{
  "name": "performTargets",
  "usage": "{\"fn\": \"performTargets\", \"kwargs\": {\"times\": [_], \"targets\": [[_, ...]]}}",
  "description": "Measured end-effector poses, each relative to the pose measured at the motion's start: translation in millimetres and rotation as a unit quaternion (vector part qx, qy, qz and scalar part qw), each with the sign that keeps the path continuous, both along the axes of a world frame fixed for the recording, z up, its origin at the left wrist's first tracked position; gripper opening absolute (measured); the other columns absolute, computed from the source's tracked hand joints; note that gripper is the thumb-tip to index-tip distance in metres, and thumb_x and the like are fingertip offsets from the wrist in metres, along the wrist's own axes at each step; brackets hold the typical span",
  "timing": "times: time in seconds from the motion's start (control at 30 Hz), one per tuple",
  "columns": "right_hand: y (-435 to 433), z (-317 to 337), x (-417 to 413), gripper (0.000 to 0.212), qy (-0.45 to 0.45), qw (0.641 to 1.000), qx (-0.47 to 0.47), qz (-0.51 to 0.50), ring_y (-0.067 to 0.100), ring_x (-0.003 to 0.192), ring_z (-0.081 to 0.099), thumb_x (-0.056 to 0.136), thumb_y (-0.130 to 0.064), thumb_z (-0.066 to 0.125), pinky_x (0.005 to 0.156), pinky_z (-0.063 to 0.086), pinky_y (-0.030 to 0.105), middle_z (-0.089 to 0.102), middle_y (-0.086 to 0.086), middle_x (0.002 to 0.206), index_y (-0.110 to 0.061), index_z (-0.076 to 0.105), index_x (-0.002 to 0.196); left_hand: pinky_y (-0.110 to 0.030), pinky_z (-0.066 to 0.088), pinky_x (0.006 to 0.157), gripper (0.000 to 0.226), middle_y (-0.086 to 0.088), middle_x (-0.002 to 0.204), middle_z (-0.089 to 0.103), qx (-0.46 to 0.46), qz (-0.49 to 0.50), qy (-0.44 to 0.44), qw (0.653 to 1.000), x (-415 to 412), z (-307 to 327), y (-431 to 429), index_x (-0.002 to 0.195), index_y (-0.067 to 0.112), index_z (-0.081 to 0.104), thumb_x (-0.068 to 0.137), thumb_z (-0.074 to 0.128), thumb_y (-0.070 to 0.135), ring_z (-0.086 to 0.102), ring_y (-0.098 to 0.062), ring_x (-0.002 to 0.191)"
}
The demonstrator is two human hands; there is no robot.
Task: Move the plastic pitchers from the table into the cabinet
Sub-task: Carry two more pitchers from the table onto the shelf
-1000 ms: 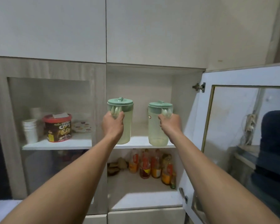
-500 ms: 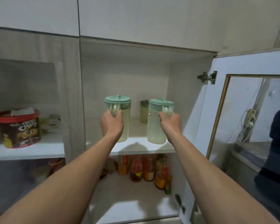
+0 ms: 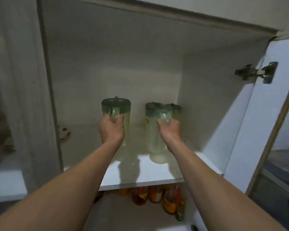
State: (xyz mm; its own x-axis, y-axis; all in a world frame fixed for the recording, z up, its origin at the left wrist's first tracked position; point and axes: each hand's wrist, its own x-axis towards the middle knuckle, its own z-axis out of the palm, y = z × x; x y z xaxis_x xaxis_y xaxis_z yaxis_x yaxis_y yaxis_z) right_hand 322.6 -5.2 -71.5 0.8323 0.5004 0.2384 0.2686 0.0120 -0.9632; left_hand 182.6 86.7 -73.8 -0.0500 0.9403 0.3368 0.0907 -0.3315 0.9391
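Observation:
Two pale green plastic pitchers with darker green lids are inside the open cabinet, over its white shelf (image 3: 157, 177). My left hand (image 3: 111, 129) grips the handle of the left pitcher (image 3: 126, 117). My right hand (image 3: 169, 130) grips the handle of the right pitcher (image 3: 151, 129), whose base is low over the shelf or resting on it. Another green pitcher (image 3: 176, 110) peeks out just behind the right one, at the back right corner. Both pitchers are upright.
The cabinet door (image 3: 250, 124) stands open on the right with its metal hinge (image 3: 257, 73). A small patterned dish (image 3: 63, 133) lies at the shelf's left side. Several sauce bottles (image 3: 155, 195) stand on the shelf below. A vertical divider (image 3: 50, 90) bounds the compartment's left.
Both hands have pushed the two pitchers deeper into the cabinet, from the shelf's front edge toward the back. The view has closed in on the compartment.

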Motion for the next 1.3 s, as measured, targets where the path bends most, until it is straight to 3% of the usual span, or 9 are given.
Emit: {"fn": "performTargets", "kwargs": {"times": [0.1,0.2,0.33,0.4,0.5,0.7,0.83,1.13,1.3], "targets": [[39,-16,22,0.015,-0.002,1.000,-0.011,0.021,0.017,0.059,0.053,0.093,-0.022,0.065,0.054,0.040,0.027,0.058,0.001,0.067,-0.014,0.061,0.080,-0.028,0.037,0.071,0.018,-0.007,0.086,0.061,-0.022,0.020,-0.018,0.999,25,-12,29,0.100,0.007,0.065,0.093,0.059,0.023,0.055,-0.026,0.080],[79,-30,44,0.007,0.001,0.999,-0.007,0.045,0.015,0.064,0.053,0.094,-0.019,0.065,0.060,0.039,0.025,0.063,0.002,0.079,-0.013,0.065,0.090,-0.028,0.038,0.072,0.023,-0.013,0.098,0.067,-0.042,0.037,-0.013,0.998,52,-22,59,0.106,0.005,0.065,0.094,0.057,0.022,0.059,-0.030,0.087],[131,-47,70,0.022,-0.031,0.997,-0.035,0.057,0.013,0.060,0.051,0.094,-0.018,0.063,0.053,0.036,0.025,0.057,-0.002,0.068,-0.016,0.059,0.073,-0.032,0.042,0.078,0.033,-0.019,0.116,0.067,-0.019,0.056,0.042,0.997,80,-34,101,0.115,0.002,0.063,0.095,0.056,0.028,0.063,-0.036,0.107],[154,-55,80,0.026,-0.035,0.997,-0.026,0.062,0.014,0.061,0.051,0.092,-0.016,0.064,0.056,0.037,0.024,0.056,-0.002,0.066,-0.017,0.057,0.067,-0.034,0.044,0.081,0.032,-0.021,0.115,0.067,0.002,0.063,0.044,0.997,93,-43,121,0.114,0.001,0.063,0.095,0.058,0.026,0.063,-0.037,0.107],[187,-64,92,0.028,-0.044,0.997,-0.025,0.062,0.009,0.056,0.046,0.091,-0.014,0.065,0.048,0.032,0.021,0.052,-0.003,0.061,-0.011,0.055,0.066,-0.030,0.041,0.077,0.028,-0.020,0.111,0.068,0.012,0.071,0.040,0.997,108,-58,150,0.111,0.001,0.063,0.095,0.059,0.023,0.064,-0.036,0.104],[239,-75,111,0.021,-0.061,0.995,-0.020,0.073,0.006,0.056,0.045,0.092,-0.016,0.063,0.054,0.035,0.026,0.050,-0.003,0.063,-0.007,0.056,0.075,-0.032,0.045,0.079,0.029,-0.019,0.107,0.067,-0.018,0.071,0.046,0.996,129,-73,197,0.111,0.000,0.061,0.096,0.058,0.025,0.063,-0.035,0.102],[266,-80,117,0.016,-0.074,0.994,-0.008,0.076,0.006,0.059,0.045,0.094,-0.015,0.063,0.050,0.031,0.017,0.049,-0.004,0.066,-0.005,0.057,0.083,-0.037,0.051,0.084,0.029,-0.020,0.105,0.066,-0.016,0.061,0.049,0.997,138,-75,223,0.110,0.000,0.059,0.095,0.058,0.025,0.063,-0.035,0.099],[290,-82,122,0.019,-0.070,0.993,-0.011,0.090,0.018,0.075,0.055,0.096,-0.021,0.064,0.053,0.033,0.023,0.058,0.004,0.079,-0.007,0.056,0.087,-0.038,0.048,0.082,0.033,-0.018,0.107,0.067,-0.024,0.055,0.078,0.995,147,-76,252,0.113,0.001,0.059,0.095,0.057,0.028,0.063,-0.036,0.100],[285,-78,120,0.044,-0.045,0.993,-0.056,0.089,0.028,0.101,0.065,0.091,-0.036,0.071,0.073,0.040,0.027,0.063,0.007,0.103,-0.002,0.059,0.117,-0.039,0.048,0.085,0.047,-0.014,0.116,0.063,-0.065,0.052,0.121,0.989,144,-78,256,0.125,0.007,0.048,0.092,0.060,0.038,0.060,-0.037,0.107]]}}
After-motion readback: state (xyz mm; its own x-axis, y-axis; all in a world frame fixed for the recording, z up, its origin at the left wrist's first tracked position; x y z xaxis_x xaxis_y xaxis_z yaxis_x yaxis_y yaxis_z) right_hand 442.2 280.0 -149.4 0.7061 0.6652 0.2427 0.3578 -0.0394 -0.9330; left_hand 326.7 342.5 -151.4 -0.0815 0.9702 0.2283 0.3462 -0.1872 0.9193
